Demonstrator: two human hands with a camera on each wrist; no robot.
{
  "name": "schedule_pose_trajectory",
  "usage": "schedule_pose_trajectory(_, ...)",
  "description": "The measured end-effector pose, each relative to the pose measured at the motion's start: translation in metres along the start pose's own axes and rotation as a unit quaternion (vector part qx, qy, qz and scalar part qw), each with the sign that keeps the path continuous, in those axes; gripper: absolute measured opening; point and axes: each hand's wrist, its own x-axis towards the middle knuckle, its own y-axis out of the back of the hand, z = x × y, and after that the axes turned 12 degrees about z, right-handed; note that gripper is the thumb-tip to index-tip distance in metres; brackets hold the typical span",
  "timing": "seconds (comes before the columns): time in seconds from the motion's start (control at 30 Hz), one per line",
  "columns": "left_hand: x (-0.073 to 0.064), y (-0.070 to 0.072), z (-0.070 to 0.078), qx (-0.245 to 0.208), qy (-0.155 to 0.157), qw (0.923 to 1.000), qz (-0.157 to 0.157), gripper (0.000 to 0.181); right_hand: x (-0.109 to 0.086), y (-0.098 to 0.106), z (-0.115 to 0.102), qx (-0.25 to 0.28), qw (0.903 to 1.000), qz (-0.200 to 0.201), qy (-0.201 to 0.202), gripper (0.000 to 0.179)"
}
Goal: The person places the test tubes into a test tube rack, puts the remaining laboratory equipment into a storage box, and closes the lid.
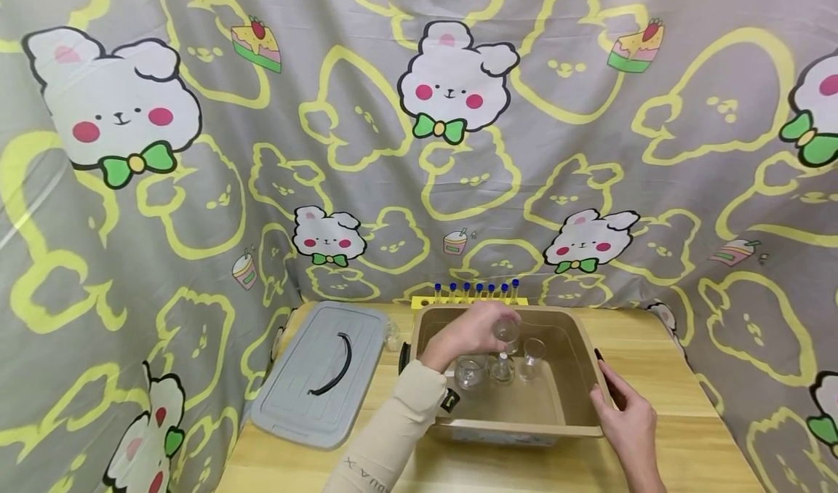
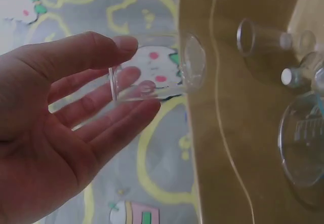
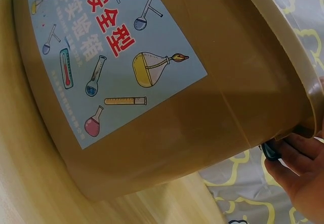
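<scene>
My left hand (image 1: 474, 329) pinches a small clear glass beaker (image 2: 157, 67) between thumb and fingers, above the left half of a brown plastic box (image 1: 583, 377). Inside the box stand a larger glass beaker with printed marks (image 2: 306, 138), a small glass bottle with a white top (image 1: 502, 369) and a flared clear glass vessel (image 1: 532, 358). At the box's right end, my right hand (image 1: 628, 413) grips the side, thumb at the rim and fingers against a dark clip (image 3: 271, 151) under it.
A grey lid (image 1: 308, 398) with a black handle lies on the wooden table left of the box. Behind the box, a yellow rack (image 1: 422, 302) holds several blue-capped tubes. Small glassware (image 1: 392, 337) stands between lid and box. Patterned cloth hangs around the table.
</scene>
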Motion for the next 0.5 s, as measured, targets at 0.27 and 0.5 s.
schedule_pose_trajectory(0.27, 0.021, -0.023, 0.01, 0.044, -0.086, 0.9945, -0.042, 0.047, 0.001, -0.001, 0.002, 0.0, 1.0, 0.006, -0.001, 0.04)
schedule_pose_trajectory(0.5, 0.027, -0.046, 0.015, 0.065, -0.11, 0.9889, -0.077, 0.047, 0.001, -0.001, -0.001, -0.005, 0.9999, -0.004, -0.008, 0.041)
